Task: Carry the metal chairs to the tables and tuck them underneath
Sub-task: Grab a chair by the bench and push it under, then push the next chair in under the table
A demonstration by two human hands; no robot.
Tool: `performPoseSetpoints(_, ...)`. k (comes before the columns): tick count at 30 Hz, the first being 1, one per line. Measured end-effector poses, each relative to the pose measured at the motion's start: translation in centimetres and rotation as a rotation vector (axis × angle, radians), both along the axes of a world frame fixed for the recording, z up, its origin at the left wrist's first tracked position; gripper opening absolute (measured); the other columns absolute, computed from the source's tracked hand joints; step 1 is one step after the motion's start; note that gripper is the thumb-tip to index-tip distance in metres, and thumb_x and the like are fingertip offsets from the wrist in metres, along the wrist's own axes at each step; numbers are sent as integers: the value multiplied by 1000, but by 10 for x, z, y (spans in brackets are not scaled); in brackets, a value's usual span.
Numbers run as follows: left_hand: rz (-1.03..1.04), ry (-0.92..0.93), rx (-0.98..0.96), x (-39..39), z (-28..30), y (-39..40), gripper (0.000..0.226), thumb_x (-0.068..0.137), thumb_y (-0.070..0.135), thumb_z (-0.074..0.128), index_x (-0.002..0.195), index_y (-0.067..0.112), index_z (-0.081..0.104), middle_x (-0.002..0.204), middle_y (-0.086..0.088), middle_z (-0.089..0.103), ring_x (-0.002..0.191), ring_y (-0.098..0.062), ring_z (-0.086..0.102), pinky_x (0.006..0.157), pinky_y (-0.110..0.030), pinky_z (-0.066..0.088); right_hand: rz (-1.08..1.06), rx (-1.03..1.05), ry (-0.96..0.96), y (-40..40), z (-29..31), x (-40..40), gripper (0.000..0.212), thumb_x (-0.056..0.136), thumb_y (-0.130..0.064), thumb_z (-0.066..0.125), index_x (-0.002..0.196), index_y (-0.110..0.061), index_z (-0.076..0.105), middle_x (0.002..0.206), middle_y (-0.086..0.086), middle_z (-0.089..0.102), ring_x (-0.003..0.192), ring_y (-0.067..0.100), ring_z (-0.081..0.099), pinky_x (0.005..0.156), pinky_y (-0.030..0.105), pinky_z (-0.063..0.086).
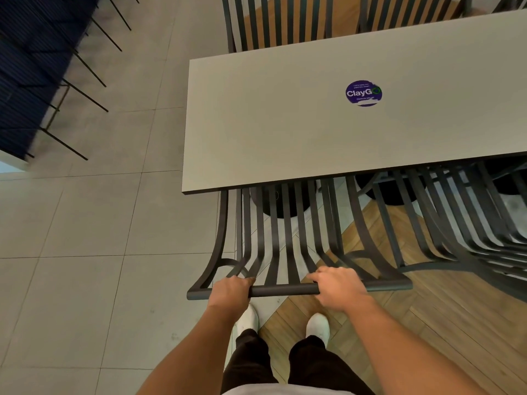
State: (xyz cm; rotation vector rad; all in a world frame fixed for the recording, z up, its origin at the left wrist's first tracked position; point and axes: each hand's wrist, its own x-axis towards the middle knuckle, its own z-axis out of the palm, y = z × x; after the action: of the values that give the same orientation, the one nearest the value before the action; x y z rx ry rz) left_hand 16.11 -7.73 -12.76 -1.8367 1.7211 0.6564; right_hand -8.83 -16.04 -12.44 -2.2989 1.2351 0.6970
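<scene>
Both hands, left hand (230,292) and right hand (338,286), gripped the top rail (283,289) of the metal chair (273,238), its seat already partly beneath the tabletop (285,124). A straight, even push seemed best, keeping clear of the neighbouring chair (456,223) just beside it.

A long grey table (285,115) is seen from above, its top stretching from the centre of the view out toward 3 o'clock. On the top, a round purple sticker (363,93) marked "ClayGo" is stuck flat, toward 1 o'clock. The floor is laid in two finishes: pale grey tiles (85,238) are spread from 12 o'clock round through 9 to 7 o'clock, while wood-look herringbone planks (427,317) are laid at 4 to 5 o'clock, the two meeting under the table's near edge.
</scene>
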Motion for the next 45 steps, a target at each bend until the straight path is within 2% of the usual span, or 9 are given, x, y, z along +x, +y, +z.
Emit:
performPoseSetpoints(10, -13, 7, 4, -13, -2, -1, 44, 110, 21, 45, 152, 33, 44, 113, -5, 67, 100, -23, 67, 80, -32, 54, -23, 3, 16, -5, -4, -14, 51, 97, -34, 57, 146, -46, 49, 136, -12, 61, 116, 20, 63, 94, 41, 53)
performPoseSetpoints(15, 70, 109, 44, -10, -9, -5, 36, 106, 38, 55, 142, 32, 54, 115, -3, 67, 102, -21, 67, 89, -34, 59, -65, 116, 18, -9, -2, -13, 52, 94, -47, 62, 144, -44, 50, 132, -8, 61, 116, 20, 61, 97, 43, 52)
performPoseSetpoints(18, 172, 236, 139, -9, -8, -12, 56, 97, 53, 66, 146, 31, 52, 122, -3, 66, 111, -23, 64, 100, -40, 55, -115, 234, -22, -15, 4, -15, 65, 81, -71, 67, 137, -39, 56, 120, -8, 62, 108, 16, 59, 94, 40, 52)
performPoseSetpoints(21, 257, 375, 170, -17, 4, -20, 86, 87, 65, 71, 160, 35, 34, 148, -6, 55, 136, -29, 52, 114, -49, 43, -213, 297, -95, -19, 16, -25, 82, 72, -78, 71, 141, -36, 56, 127, -7, 63, 116, 16, 58, 98, 39, 51)
performPoseSetpoints(24, 274, 448, 91, -41, 19, -35, 86, 91, 73, 58, 162, 33, 30, 157, -8, 47, 142, -30, 47, 116, -51, 41, -323, 287, -140, -26, 31, -43, 81, 72, -79, 70, 139, -35, 60, 134, -3, 61, 125, 21, 55, 102, 41, 49)
performPoseSetpoints(30, 187, 508, 9, -102, 37, -77, 49, 106, 50, 49, 152, 32, 46, 136, -5, 65, 116, -23, 64, 105, -40, 52, -604, 141, -231, -45, 49, -93, 45, 98, -66, 48, 110, -28, 68, 105, -2, 68, 92, 13, 60, 81, 36, 52)
performPoseSetpoints(37, -115, 530, 8, -157, 58, -152, 43, 112, 34, 40, 152, 22, 50, 130, -10, 68, 111, -26, 66, 101, -43, 53, -706, 60, -132, -66, 75, -144, 37, 105, -51, 46, 116, -23, 67, 108, 2, 68, 103, 23, 61, 88, 39, 52)
performPoseSetpoints(41, -243, 525, 23, -199, 66, -182, 41, 112, 30, 39, 147, 19, 56, 132, -7, 67, 117, -29, 65, 103, -44, 52, -802, 17, -125, -69, 81, -184, 36, 105, -51, 46, 114, -23, 67, 108, 3, 70, 94, 23, 60, 84, 38, 51)
performPoseSetpoints(45, -300, 522, 29, -246, 62, -194, 41, 111, 33, 40, 146, 20, 58, 126, -3, 72, 109, -22, 69, 99, -39, 55, -882, 2, -116, -65, 80, -235, 35, 105, -51, 45, 113, -24, 66, 107, 2, 70, 107, 26, 62, 87, 40, 51)
